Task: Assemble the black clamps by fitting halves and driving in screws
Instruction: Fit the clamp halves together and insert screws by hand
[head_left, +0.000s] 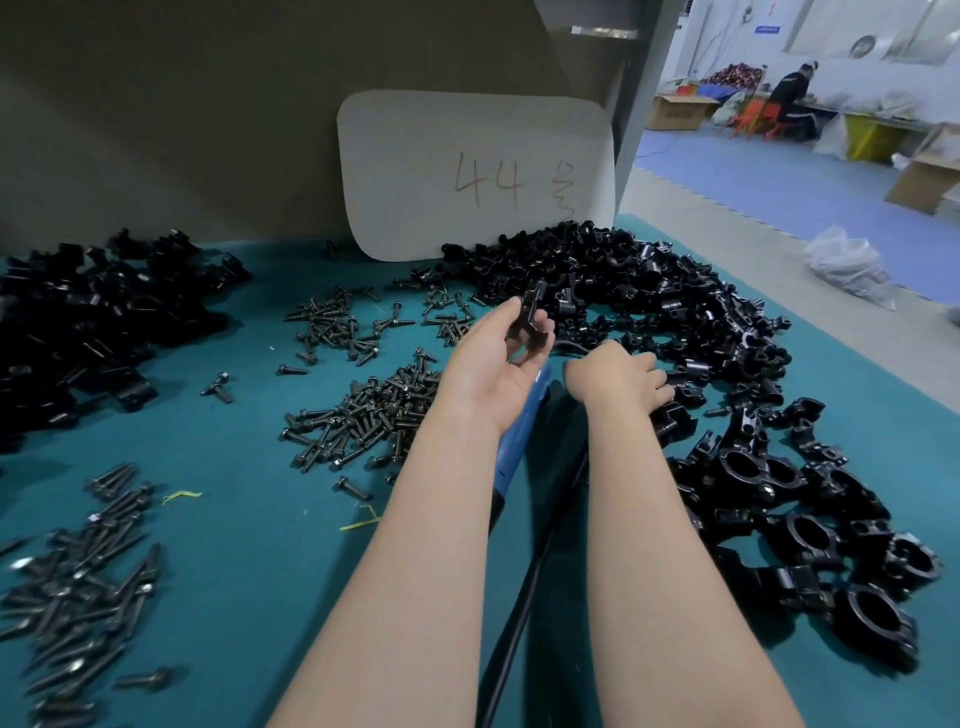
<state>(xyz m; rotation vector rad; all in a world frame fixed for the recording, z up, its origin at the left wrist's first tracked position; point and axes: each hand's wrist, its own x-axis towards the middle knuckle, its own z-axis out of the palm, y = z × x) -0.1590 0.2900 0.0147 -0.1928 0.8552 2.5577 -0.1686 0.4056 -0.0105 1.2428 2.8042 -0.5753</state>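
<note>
My left hand (496, 364) is raised palm up over the table middle and pinches a black clamp half (531, 322) between thumb and fingers. My right hand (618, 382) reaches palm down into the big pile of loose black clamp halves (649, 291) at the right; its fingertips are curled among the parts and what they hold is hidden. Black screws (363, 421) lie heaped left of my left hand. Assembled clamps (810, 530) lie at the near right. A blue electric screwdriver (511, 467) with a black cable (524, 597) lies under my forearms.
The teal table mat (249, 519) carries another black parts pile (78, 322) at far left and longer screws (88, 582) at near left. A white card marked 44 (478, 171) leans against the back wall. A person sits far off at the back right.
</note>
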